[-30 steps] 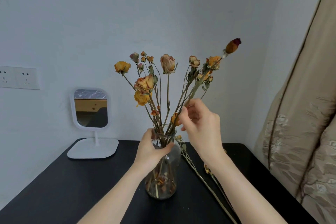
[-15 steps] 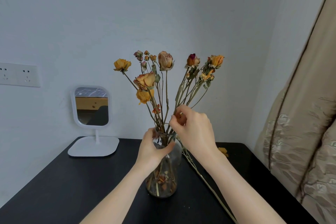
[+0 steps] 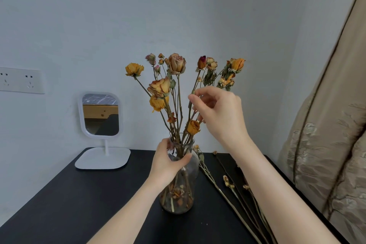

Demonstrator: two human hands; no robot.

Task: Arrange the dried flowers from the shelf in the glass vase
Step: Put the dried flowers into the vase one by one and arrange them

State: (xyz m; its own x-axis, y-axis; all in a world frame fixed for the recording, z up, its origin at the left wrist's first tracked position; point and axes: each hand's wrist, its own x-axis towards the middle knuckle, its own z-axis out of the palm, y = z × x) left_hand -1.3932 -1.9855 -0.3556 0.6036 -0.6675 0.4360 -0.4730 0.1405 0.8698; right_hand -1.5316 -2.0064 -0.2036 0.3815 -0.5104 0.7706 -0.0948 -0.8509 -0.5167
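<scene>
The dried flowers (image 3: 158, 88) stand fanned in the glass vase (image 3: 188, 174) near the middle of the bench (image 3: 79, 204). One red-budded stem (image 3: 202, 63) leans right of centre, probably being set to fill a gap in the spread. The right hand (image 3: 219, 113) pinches that stem, its fingers (image 3: 206, 93) closed narrow on it well below the bud and above the vase mouth, while the left hand (image 3: 168, 161) wraps the vase neck, seemingly to steady the glass against tipping. Loose stems (image 3: 226, 181) lie on the bench just right of the vase, apparently not yet placed.
</scene>
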